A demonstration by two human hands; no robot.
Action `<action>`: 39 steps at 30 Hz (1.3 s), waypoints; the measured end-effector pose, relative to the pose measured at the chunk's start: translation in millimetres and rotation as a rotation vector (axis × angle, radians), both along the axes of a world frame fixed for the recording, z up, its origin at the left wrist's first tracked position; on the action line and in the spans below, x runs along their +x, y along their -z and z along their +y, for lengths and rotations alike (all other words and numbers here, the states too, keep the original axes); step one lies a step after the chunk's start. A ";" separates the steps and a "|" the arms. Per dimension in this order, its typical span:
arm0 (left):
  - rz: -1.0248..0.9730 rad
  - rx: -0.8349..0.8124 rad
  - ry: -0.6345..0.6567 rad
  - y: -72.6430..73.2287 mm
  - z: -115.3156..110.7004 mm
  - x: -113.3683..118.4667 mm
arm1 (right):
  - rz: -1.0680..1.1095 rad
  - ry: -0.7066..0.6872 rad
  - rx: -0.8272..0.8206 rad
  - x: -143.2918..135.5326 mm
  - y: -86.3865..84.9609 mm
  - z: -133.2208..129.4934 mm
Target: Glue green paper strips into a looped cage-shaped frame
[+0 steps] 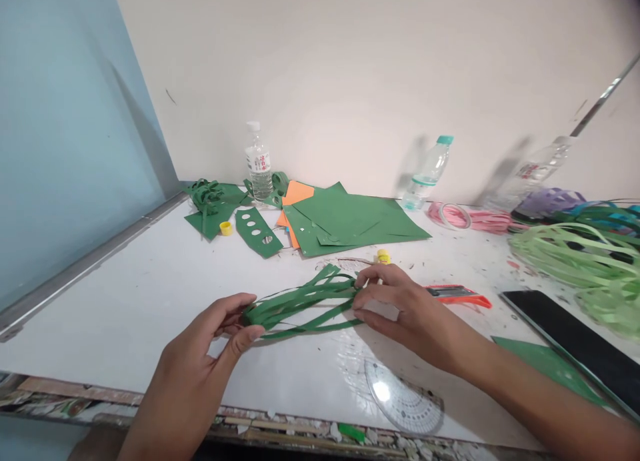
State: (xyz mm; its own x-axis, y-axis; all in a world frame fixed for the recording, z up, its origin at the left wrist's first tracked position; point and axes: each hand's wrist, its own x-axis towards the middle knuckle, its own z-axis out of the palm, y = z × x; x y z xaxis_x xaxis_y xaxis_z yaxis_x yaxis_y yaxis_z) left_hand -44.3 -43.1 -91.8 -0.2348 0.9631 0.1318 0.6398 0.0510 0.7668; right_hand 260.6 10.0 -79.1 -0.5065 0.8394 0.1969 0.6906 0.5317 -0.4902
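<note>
Green paper strips (277,307) stretch beyond and left of the protractor (405,397). Your left hand (200,344), half-curled, pinches their gathered end, probably keeping them bunched; your right hand (400,304), loosely closed, holds the other end. Beyond the protractor's right, cutter (463,294) and phone (575,347) could crowd your forearm.

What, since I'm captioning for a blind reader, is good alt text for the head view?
The left hand holds one end of a green strip bundle, the right hand touches the other, over a white table. Green sheets lie behind; a red cutter and protractor lie nearby.
</note>
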 end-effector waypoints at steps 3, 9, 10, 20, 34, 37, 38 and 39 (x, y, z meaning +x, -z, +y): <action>0.013 -0.006 -0.021 -1.6 -0.1 0.8 | -0.012 -0.016 0.011 1.3 -1.3 -1.3; 0.042 -0.024 -0.034 -6.5 -2.3 1.5 | -0.066 -0.045 0.005 -0.1 2.5 -0.7; 0.037 -0.021 -0.040 -7.4 -2.6 1.9 | -0.070 -0.046 0.009 -0.7 2.5 -0.4; 0.043 0.018 -0.055 -7.0 -1.8 2.9 | -0.086 -0.070 0.127 -3.7 2.2 -0.9; 0.382 0.508 0.406 3.8 -16.1 36.6 | 0.114 -0.119 -0.018 -8.2 -16.3 -19.1; 0.382 0.554 0.621 9.1 -14.5 58.6 | 0.123 -0.216 0.053 -7.9 -14.5 -20.3; 0.368 0.548 0.637 10.4 -13.3 63.5 | 0.131 -0.237 0.041 -7.9 -14.7 -21.1; 0.348 0.541 0.638 11.1 -12.1 66.9 | 0.139 -0.254 0.019 -7.9 -15.4 -21.8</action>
